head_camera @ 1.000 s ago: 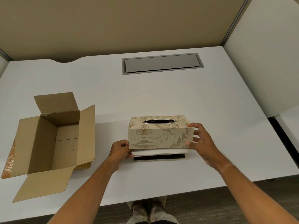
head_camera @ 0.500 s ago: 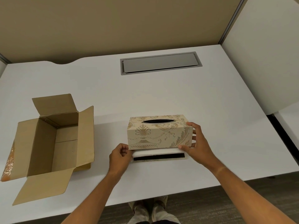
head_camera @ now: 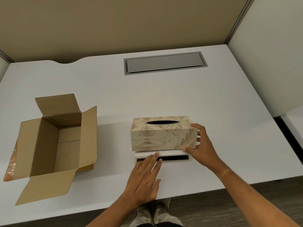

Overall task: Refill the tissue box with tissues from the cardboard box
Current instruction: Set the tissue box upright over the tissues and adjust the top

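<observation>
1. Below the tissue box (head_camera: 164, 134), the left hand (head_camera: 144, 177) has been taken off the box's left end; it is now laid flat, fingers spread, tips on the base (head_camera: 173, 158).
2. At the box's right end, the right hand (head_camera: 202, 149) is kept clasped.
3. White tissues (head_camera: 168, 152) are seen between cover and base, so closing appears due.
4. Well left of both hands, the carton (head_camera: 49, 141) is seen open and emptied.
</observation>
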Tool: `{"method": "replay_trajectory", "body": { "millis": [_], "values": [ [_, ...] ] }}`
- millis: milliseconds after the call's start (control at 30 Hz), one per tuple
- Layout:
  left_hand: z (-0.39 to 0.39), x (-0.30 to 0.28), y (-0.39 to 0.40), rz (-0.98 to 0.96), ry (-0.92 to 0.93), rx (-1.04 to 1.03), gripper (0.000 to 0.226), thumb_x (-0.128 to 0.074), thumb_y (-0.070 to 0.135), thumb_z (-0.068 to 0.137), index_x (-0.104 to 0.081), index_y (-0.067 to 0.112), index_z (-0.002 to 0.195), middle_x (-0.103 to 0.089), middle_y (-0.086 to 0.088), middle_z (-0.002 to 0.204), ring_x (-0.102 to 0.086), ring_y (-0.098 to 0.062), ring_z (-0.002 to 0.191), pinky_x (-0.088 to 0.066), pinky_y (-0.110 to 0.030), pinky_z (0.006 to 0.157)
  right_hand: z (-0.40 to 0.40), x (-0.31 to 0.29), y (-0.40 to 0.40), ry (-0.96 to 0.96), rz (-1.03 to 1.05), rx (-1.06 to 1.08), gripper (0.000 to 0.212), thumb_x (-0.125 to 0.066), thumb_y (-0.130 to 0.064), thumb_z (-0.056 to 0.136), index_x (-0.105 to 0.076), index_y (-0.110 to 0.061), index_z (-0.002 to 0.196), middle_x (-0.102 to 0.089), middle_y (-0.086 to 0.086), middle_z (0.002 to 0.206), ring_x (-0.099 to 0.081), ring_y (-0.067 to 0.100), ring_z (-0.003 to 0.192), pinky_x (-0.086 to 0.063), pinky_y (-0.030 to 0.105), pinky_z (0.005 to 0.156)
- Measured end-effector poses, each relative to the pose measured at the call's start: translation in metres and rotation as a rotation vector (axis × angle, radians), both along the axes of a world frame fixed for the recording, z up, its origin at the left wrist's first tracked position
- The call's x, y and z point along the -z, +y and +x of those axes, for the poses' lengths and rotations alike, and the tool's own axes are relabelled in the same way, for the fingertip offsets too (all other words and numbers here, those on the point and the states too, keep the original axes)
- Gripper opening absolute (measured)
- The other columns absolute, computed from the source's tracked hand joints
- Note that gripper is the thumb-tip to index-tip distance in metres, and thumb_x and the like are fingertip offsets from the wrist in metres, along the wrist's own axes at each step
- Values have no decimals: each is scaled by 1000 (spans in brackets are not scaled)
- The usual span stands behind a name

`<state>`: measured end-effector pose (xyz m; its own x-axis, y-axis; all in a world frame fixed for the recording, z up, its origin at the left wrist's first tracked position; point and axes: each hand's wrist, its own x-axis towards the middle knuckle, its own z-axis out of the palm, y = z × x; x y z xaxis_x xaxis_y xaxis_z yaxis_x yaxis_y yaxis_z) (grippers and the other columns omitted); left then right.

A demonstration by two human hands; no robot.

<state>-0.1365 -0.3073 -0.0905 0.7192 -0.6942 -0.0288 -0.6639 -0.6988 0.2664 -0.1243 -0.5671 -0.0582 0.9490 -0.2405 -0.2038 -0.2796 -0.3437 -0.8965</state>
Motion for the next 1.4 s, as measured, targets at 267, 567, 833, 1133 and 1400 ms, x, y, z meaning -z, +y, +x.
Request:
{"method": "replay_trajectory", "body": {
  "millis": [267,567,833,1133,1400],
  "values": [
    [1,-8,-18,100,-27,-34,80,-66,47,72,-49,6,138,-48,-14,143,-47,-27,131,-30,-46,106,1,-2,2,-5,-6,-2,97,-85,-6,70,-26,-68,117,-38,-36,117,-51,7,110,-51,5,64],
    [-5,-8,-28,147,91,-90,83,-62,51,72,-47,6,139,-50,-14,142,-50,-29,129,-29,-44,106,-9,0,-1,17,29,-8,87,-80,0,74,-33,-60,114,-46,-28,120,-51,6,113,-56,14,64],
    [-10,-3,-29,238,132,-89,84,-45,51,85,-17,7,150,-22,-15,156,-24,-31,143,2,-46,113,-14,-2,-6,13,-51,-62,73,-75,-2,78,-37,-55,110,-49,-28,119,-56,8,109,-56,14,64],
    [-8,-4,-33,185,177,-108,87,-68,47,66,-47,4,139,-48,-16,143,-49,-32,129,-27,-45,107,77,-40,1,-51,-443,-189,9,-67,-38,81,-62,-32,83,-52,-4,102,-49,15,103,-39,30,81],
    [-8,-4,-35,140,152,-139,86,-72,48,61,-53,6,134,-55,-16,135,-54,-32,123,-34,-43,103,150,-45,28,291,-514,-715,27,-76,-28,80,-67,-22,104,-55,-2,106,-55,14,100,-42,29,78]
  ]
}}
